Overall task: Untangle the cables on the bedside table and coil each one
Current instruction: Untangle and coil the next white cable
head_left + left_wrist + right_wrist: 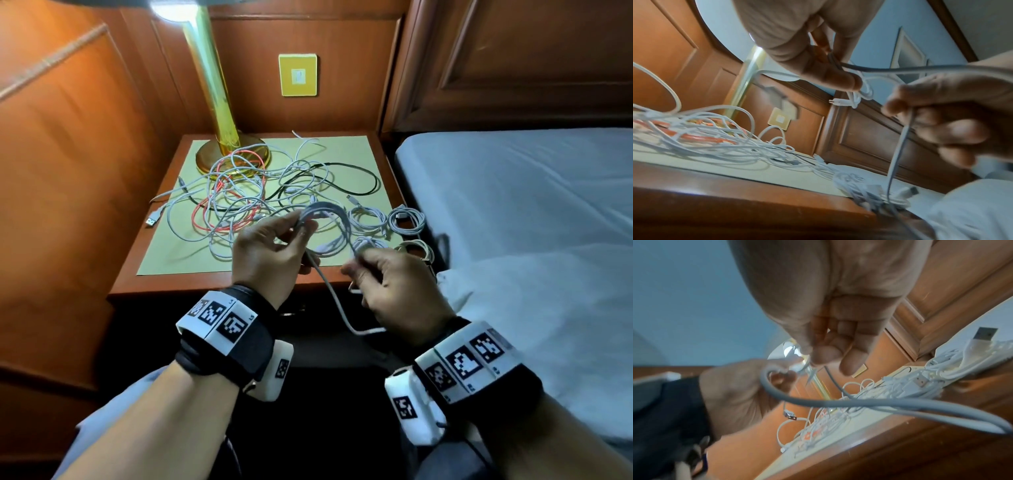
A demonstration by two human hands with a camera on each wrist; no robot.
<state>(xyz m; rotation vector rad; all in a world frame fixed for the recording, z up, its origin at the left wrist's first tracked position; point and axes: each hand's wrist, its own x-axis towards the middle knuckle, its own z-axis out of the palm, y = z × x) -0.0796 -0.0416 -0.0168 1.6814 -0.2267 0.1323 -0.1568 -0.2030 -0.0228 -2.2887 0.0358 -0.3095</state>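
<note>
A tangle of white, red and black cables (246, 195) lies on the bedside table (205, 284). Just above the table's front edge, my left hand (301, 229) pinches several loops of a white cable (329, 214). To the right, my right hand (356, 270) grips the same cable's loose run, which sags below the table edge between the hands. In the left wrist view the left thumb and fingers (838, 73) clamp the cable and the right hand (941, 121) holds a strand. The right wrist view shows the right hand (828, 353) above the grey-white cable (859, 404).
Several coiled white cables (387, 222) lie along the table's right front edge. A brass lamp (219, 102) stands at the back left, its base under the tangle. A USB plug (152, 219) hangs over the left edge. A bed (513, 205) adjoins on the right.
</note>
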